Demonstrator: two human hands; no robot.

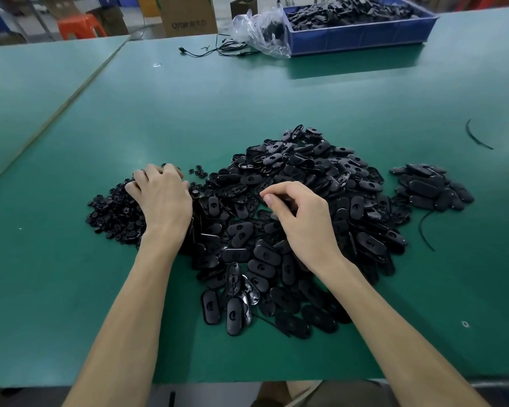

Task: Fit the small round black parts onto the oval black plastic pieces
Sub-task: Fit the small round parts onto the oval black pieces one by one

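One legible marking recorded. A cardboard box (188, 16) stands beyond the far edge of the table (71, 289), well past the left hand (162, 198) and slightly to its right. Its face carries dark print reading approximately "QTOP". The characters after it are too blurred to read.

Glossy black plastic oval pieces (300, 207), matt table (247, 98)

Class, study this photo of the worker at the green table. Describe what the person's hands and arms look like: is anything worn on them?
Nothing is worn. The left hand and right hand are bare, with no gloves, rings or tape. Neither wrist shows a watch or band. The left forearm and right forearm are uncovered to the frame's edge; no sleeve is in view.
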